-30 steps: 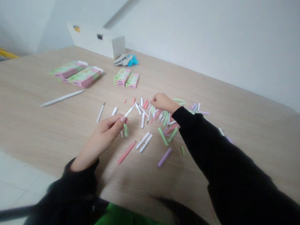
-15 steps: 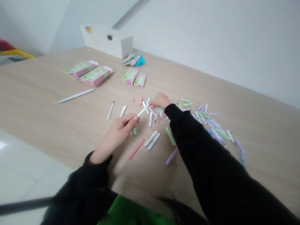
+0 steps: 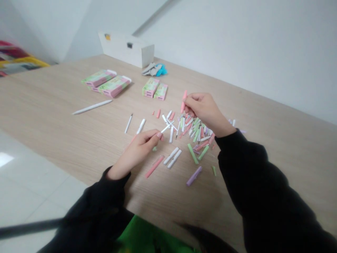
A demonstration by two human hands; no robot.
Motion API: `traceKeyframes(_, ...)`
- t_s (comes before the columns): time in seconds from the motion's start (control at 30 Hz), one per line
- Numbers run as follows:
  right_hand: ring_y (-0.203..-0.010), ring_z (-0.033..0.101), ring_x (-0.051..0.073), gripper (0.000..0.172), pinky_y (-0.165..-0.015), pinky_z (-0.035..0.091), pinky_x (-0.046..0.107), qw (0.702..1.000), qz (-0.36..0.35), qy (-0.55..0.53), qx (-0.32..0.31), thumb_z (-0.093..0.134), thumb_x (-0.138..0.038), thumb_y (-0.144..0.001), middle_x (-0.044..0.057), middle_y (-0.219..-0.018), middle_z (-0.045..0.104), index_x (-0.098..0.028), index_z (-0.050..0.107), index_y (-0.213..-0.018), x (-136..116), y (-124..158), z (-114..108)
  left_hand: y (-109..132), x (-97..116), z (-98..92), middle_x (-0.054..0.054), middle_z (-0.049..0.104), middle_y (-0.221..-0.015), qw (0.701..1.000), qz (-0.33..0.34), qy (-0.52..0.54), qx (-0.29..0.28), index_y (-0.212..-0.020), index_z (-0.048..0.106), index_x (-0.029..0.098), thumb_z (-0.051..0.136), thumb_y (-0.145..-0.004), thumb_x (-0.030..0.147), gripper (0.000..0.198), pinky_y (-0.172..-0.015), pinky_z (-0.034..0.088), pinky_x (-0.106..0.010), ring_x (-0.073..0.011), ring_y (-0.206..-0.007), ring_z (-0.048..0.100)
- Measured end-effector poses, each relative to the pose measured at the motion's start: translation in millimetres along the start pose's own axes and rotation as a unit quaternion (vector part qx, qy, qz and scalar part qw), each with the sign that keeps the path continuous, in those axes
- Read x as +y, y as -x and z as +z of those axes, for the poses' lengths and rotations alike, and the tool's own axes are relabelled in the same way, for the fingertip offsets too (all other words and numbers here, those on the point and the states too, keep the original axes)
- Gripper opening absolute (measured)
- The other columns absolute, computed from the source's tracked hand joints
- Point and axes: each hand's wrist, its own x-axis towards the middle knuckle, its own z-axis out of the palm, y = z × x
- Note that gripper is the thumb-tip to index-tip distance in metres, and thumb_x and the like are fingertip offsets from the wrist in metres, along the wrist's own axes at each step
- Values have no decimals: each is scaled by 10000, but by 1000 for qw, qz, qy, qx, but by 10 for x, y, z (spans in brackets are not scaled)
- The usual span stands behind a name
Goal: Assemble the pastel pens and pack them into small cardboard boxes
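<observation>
My left hand (image 3: 142,147) is closed, pinching a thin white pen refill (image 3: 167,127) that points up to the right. Raised over the pile, my right hand (image 3: 206,109) grips a pink pen barrel (image 3: 184,99) nearly upright between thumb and fingers. Beneath it lies a mixed pile of pen parts (image 3: 196,131) in white, green, pink and purple, partly hidden by the hand. Nearer to me are two white pen caps (image 3: 172,157), a pink pen part (image 3: 154,166) and a purple one (image 3: 194,176).
Pink-and-green boxes (image 3: 116,86) lie at the back left, with two smaller boxes (image 3: 155,89) closer to the middle. Behind them are grey and blue gloves (image 3: 155,69) and a white box (image 3: 126,49) against the wall. A long white pen (image 3: 92,107) rests at left.
My right hand has lifted up and right from the pile, now with a pink pen barrel in it. My left hand still pinches the refill. The view has shifted slightly.
</observation>
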Motion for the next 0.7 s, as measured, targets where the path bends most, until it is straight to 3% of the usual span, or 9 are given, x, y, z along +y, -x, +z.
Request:
traceKeyframes(0.17, -456, 483, 56, 195, -420, 374, 176, 998, -13, -52, -26, 623, -155, -834, 11, -628, 673, -165, 672, -646, -121, 352, -16, 10, 53, 35, 50, 415, -604, 999, -8, 43, -24, -743, 570, 184, 468, -983, 484, 398, -551, 333, -254, -114, -557, 392)
traceKeyframes(0.4, -525, 580, 96, 145, -475, 496, 209, 996, -17, -79, -40, 674, -208, -847, 27, -668, 700, -176, 663, -707, -92, 431, 64, 12, 66, 78, 51, 397, -594, 999, -25, 39, -28, -762, 583, 189, 468, -955, 493, 379, -534, 304, -253, -121, -547, 378)
traceKeyframes(0.7, -518, 585, 75, 146, -492, 471, 206, 996, -4, -73, -49, 592, -113, -843, -7, -682, 705, -196, 663, -748, -104, 624, 126, 18, 75, 73, 56, 382, -576, 999, 10, 8, -47, -783, 599, 194, 453, -971, 462, 358, -538, 287, -257, -126, -559, 365)
